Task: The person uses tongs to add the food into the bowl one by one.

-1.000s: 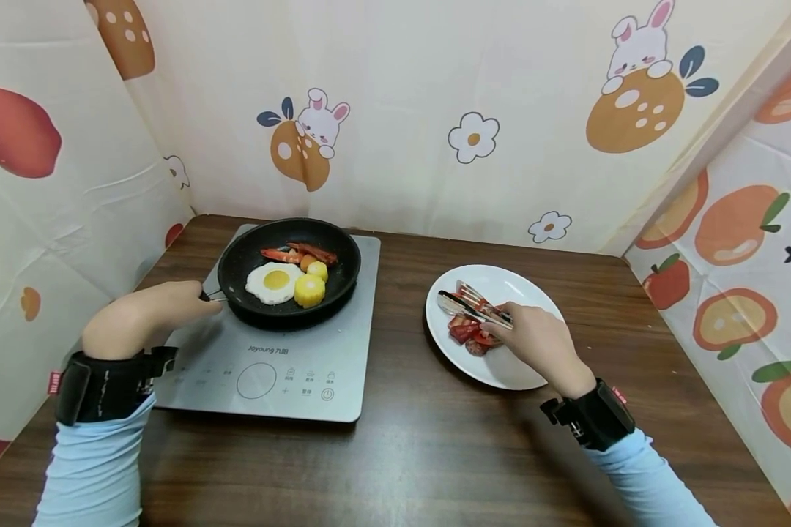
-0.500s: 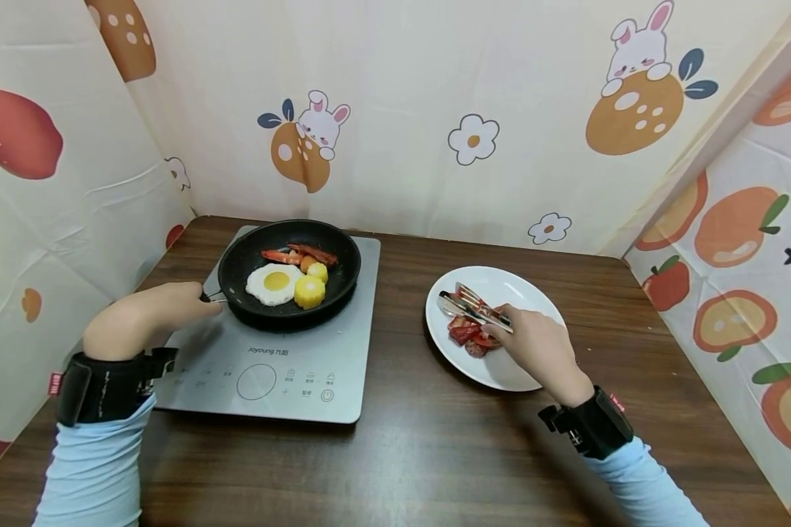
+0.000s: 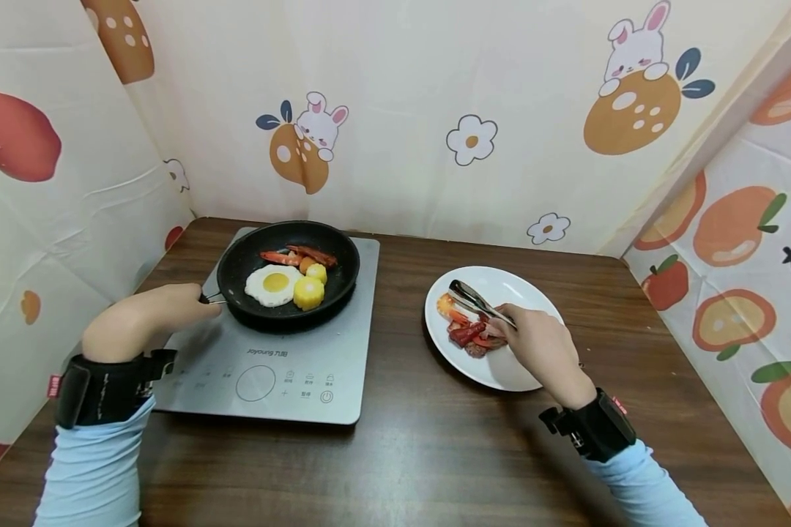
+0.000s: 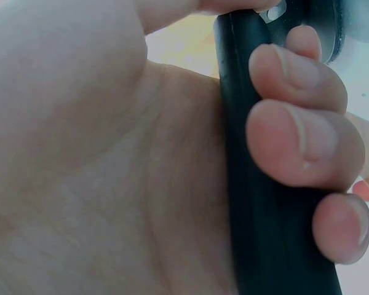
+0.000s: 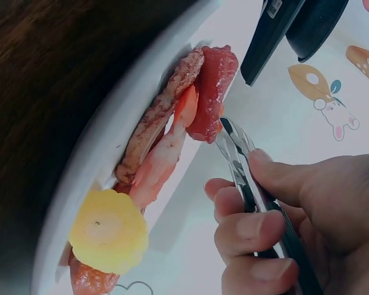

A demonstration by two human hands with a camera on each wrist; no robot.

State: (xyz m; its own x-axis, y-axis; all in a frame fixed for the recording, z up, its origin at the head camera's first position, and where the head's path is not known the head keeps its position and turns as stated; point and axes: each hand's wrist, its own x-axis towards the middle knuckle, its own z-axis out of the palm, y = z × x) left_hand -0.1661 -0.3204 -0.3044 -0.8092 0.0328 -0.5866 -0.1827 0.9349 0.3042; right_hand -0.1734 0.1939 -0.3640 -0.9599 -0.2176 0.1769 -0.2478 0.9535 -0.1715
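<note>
The metal tongs [image 3: 477,301] lie in the right hand [image 3: 540,345], pinched between the thumb and curled fingers [image 5: 249,230] near their rear end, arms pressed close together. Their tips reach over the white plate [image 3: 534,293], above the food pile there: a red meat slice [image 5: 212,92], a brown sausage piece [image 5: 166,107], a shrimp [image 5: 163,160] and a round yellow corn slice [image 5: 107,230]. In the right wrist view the tips sit just beside the red meat slice; whether they touch it cannot be told.

Half a second ago the tongs were spread apart over the pile; now the arms are closed and the tips point further toward the plate's far left, where an orange piece [image 3: 444,304] shows uncovered.

The left hand [image 3: 145,318] is as before, fingers [image 4: 295,135] wrapped around the black handle [image 4: 264,203] of the frying pan [image 3: 288,272]. The pan stands on a grey induction cooker [image 3: 264,366] marked "Joyoung" with small characters beside it. Inside lie a fried egg [image 3: 273,283], two corn pieces [image 3: 310,290] and shrimp [image 3: 282,257]. All rests on a dark wooden table [image 3: 409,454], the plate well to the right of the cooker.
</note>
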